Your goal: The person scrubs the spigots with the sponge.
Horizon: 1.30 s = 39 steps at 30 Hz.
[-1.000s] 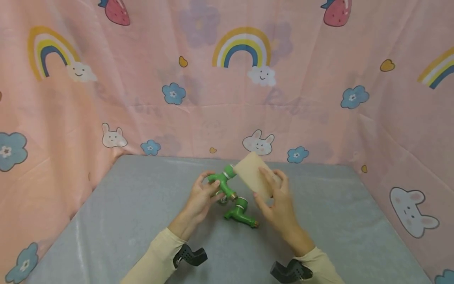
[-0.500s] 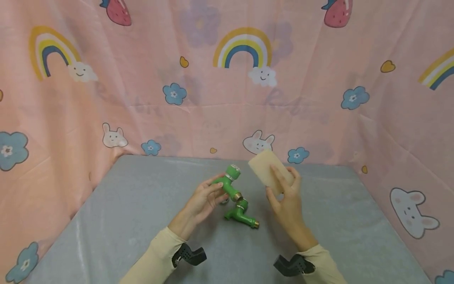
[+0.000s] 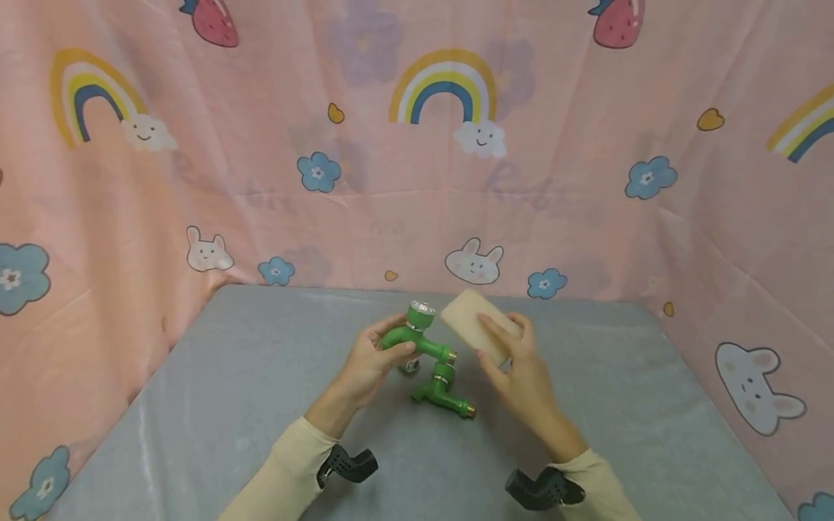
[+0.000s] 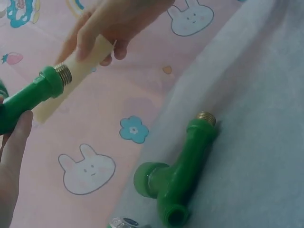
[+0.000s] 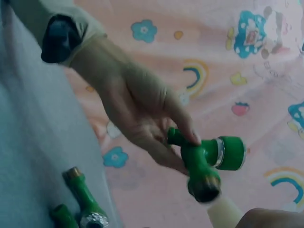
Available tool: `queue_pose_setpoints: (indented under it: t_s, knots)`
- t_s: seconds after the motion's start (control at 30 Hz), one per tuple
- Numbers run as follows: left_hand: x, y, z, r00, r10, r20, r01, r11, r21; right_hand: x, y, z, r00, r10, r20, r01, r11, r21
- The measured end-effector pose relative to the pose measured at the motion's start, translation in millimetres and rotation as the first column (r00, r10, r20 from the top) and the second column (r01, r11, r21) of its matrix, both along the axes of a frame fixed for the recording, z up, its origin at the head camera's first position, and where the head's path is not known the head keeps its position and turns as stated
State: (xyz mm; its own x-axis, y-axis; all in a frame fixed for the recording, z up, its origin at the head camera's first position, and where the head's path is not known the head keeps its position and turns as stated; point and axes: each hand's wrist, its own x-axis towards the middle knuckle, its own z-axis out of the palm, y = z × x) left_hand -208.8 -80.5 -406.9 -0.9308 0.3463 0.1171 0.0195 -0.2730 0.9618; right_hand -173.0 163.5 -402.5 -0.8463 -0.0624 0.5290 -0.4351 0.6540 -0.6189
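Note:
My left hand (image 3: 365,362) grips a green tap (image 3: 413,336) above the table, its fingers and thumb round the spout side. The tap's silver-topped cap points up, and its brass threaded end points right, as the left wrist view also shows. In my right hand (image 3: 521,373) is a cream-coloured sponge block (image 3: 472,318), pinched between thumb and fingers and tilted close beside the tap's cap. A second green tap (image 3: 439,394) lies on the table beneath the held one. Behind the left fingers shows the silver end of another green piece (image 3: 409,367), mostly hidden.
The table (image 3: 228,405) has a grey-blue cloth cover. A pink patterned curtain (image 3: 417,210) rises along its back and sides. Black wrist mounts (image 3: 348,464) sit on both sleeves.
The left hand has turned the tap so its threaded end swings up and rightward and its cap stands upright. The sponge moved right, away from the tap, then came back left and lower.

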Motion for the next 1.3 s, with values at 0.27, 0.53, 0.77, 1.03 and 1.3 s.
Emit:
queue_pose_setpoints:
  t_s: [0.27,0.53,0.77,1.03,1.3]
  knots:
    - [0.1,4.2,-3.1,0.972,0.202,-0.121,-0.213,0.973,-0.092,9.9,-6.0,9.0,0.997,-0.039,0.063,0.040,0.999,-0.011]
    - [3.1,10.6,-3.0,0.905,0.369,-0.211,-0.388,0.920,-0.053,16.0,-26.9,-0.7,0.998,-0.015,0.056,0.013,1.000,0.023]
    - [1.3,9.7,-1.6,0.870,0.474,-0.139,-0.480,0.877,-0.016,1.4,-9.1,-5.4,0.978,-0.172,0.122,0.163,0.984,0.076]
    - [-0.1,7.5,1.2,0.904,0.409,0.125,-0.423,0.898,0.122,7.5,-24.6,-6.2,0.961,0.086,-0.263,-0.073,0.995,0.062]
    - [2.2,7.9,2.6,0.899,0.350,0.264,-0.394,0.910,0.133,-5.0,-16.6,-22.2,0.960,-0.058,-0.274,0.091,0.990,0.109]
